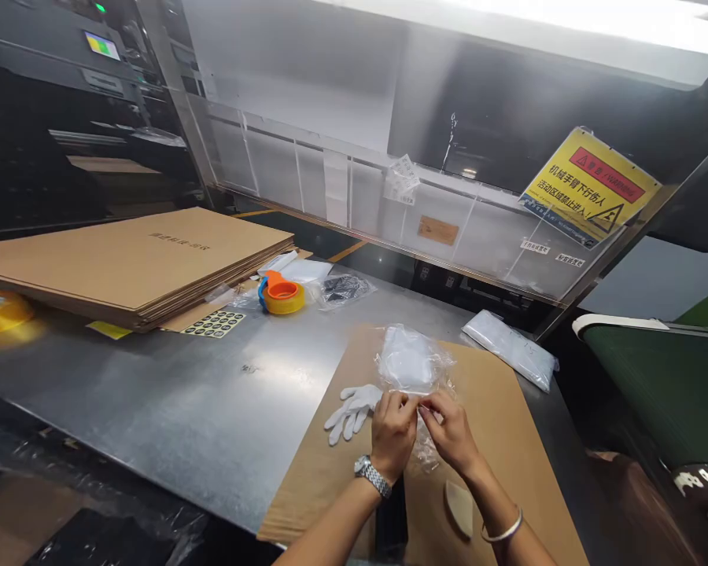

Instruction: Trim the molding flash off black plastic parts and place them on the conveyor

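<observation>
Brushed metal forms the worktop, and a flat brown cardboard sheet lies on it; beyond the sheet's far edge stands a clear panel with a yellow warning sign at its right side. On the far half of the sheet rests a clear plastic bag with something white and folded-looking inside. The left hand and the right hand meet over the middle of the sheet, at the near edge of that bag. Both have thumb and fingers drawn together, pinching the thin plastic, fingertips almost touching; the exact grip is too small to make out. Loose film shows between and below them. A metal watch circles the left wrist, a pale bangle the right.

At the sheet's left edge, just beside the left hand, lies a white glove. Toward the sheet's near end are a black strip, partly under the left forearm, and a beige curved piece beside the right forearm. Just past the sheet's far right corner sits a wrapped white packet. Well left of the sheet are a tape dispenser, a sticker sheet and a cardboard stack.
</observation>
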